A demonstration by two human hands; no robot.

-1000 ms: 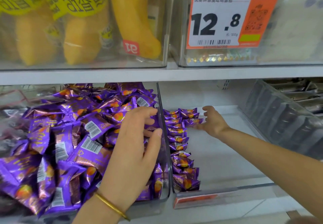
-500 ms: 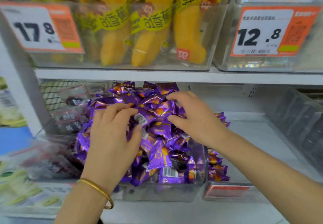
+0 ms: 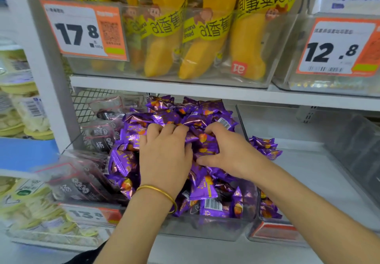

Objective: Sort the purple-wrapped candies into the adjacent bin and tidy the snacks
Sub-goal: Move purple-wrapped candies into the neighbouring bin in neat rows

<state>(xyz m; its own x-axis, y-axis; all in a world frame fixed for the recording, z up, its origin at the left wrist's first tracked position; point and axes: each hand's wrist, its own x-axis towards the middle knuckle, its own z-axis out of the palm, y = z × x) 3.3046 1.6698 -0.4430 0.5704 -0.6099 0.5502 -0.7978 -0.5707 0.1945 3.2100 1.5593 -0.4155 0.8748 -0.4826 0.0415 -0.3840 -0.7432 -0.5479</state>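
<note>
Head view: left hand (image 3: 164,154) and right hand (image 3: 226,152) are both dug into the heap of purple-wrapped candies (image 3: 164,117) in the overfull clear bin (image 3: 205,228), fingers curled round a bunch between them. To the right, the adjacent bin (image 3: 308,181) holds only a thin row (image 3: 265,146) along its left wall. Best take a modest handful, lift it clear over the divider (image 3: 240,117), and set it beside that row so nothing spills.

One wide-angle, head-worn view faces forward and down, close over purple-wrapped candies (image 3: 164,117) beneath a shop shelf (image 3: 185,89).
</note>
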